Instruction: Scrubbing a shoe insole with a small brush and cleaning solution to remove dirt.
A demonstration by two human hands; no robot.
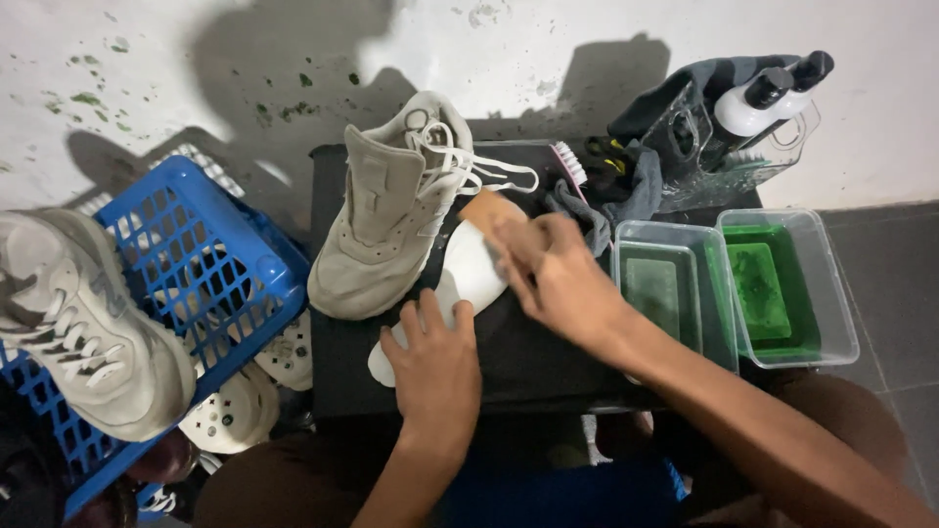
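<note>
Pinched in the grip of the right hand (562, 279) is a small brown brush (486, 208), its wooden back showing past the fingertips, and it is pressed on the far end of a white insole (468, 274). The insole is laid flat on the black bench (548, 362), near the middle, just right of a beige sneaker (386, 210) that stands on the bench with its laces loose. The near end of the insole is held down by the left hand (435, 367), fingers spread and pressed flat, not closed around anything.

For clean scrubbing, the insole is best kept pinned so that it is not dragged by the brush, and short strokes are better run away from the holding fingers. Even pressure is advised, since the foam probably bends easily.

To the right, two clear tubs (743, 288) of green liquid are set side by side; farther off, spray bottles (773, 93) and a grey cloth (606, 200) are seen. On the left, a blue basket (196, 264) carries a second sneaker (83, 328).
</note>
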